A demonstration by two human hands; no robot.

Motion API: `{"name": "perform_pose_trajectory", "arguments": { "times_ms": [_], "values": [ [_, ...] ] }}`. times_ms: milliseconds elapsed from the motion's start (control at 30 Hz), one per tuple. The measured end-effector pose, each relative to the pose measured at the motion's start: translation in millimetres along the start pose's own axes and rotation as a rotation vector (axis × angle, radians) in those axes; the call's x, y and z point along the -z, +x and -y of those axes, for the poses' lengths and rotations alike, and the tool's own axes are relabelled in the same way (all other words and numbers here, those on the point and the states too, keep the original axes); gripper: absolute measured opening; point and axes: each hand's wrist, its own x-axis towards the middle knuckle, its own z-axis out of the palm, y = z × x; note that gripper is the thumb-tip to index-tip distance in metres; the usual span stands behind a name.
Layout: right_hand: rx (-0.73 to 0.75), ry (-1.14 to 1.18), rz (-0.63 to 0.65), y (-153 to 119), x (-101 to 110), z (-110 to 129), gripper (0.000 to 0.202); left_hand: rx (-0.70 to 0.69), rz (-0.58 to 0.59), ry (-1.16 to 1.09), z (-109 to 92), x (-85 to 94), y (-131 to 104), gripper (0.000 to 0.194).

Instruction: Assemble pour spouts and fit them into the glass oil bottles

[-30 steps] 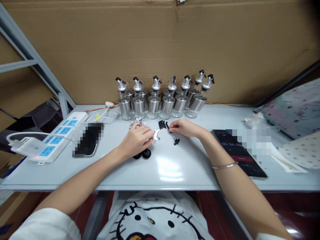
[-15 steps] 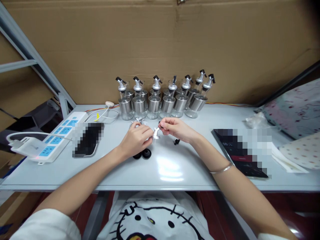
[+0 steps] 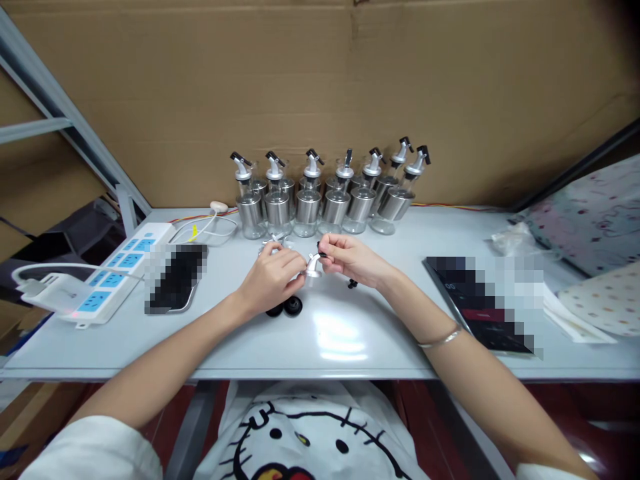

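My left hand [image 3: 274, 277] is closed on the side of a silver pourer spout [image 3: 314, 265], which stands tilted above the table. At the spout's upper end, my right hand [image 3: 356, 257] pinches a small black flip cap [image 3: 322, 251]; whether the cap is seated on the spout I cannot tell. Just below my left hand lie black round stoppers [image 3: 293, 306]. Several loose silver spouts [image 3: 276, 241] are partly hidden behind that hand. Small black caps [image 3: 353, 284] lie under my right wrist.
Behind my hands stand several glass-and-steel oil bottles [image 3: 309, 208], many with spouts fitted. To the left are a phone [image 3: 176, 279] and a white power strip [image 3: 127, 267] with cables. A tablet [image 3: 465, 293] lies to the right, near patterned fabric [image 3: 595, 220].
Both hands stay nearly in place. My right fingers have shifted slightly at the spout's top, and more of the black cap shows between them.
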Motion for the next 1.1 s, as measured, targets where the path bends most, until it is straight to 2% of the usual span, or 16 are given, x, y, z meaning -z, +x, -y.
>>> {"name": "perform_pose_trajectory", "arguments": {
  "times_ms": [200,400,767,1100],
  "values": [
    [0.021,0.043,-0.010,0,-4,-1,0.045,-0.002,-0.028,-0.006,0,0.8,0,0.011],
    [0.013,0.095,-0.015,1,-6,-4,0.044,0.026,-0.008,-0.015,0,1.2,-1,0.013],
    [-0.108,0.229,0.055,1,-12,-8,0.037,0.087,-0.089,-0.035,-4,1.2,0,0.010],
    [-0.090,0.206,0.078,1,-10,-11,0.030,0.079,-0.116,-0.049,-6,3.4,1,0.011]
  ]
}}
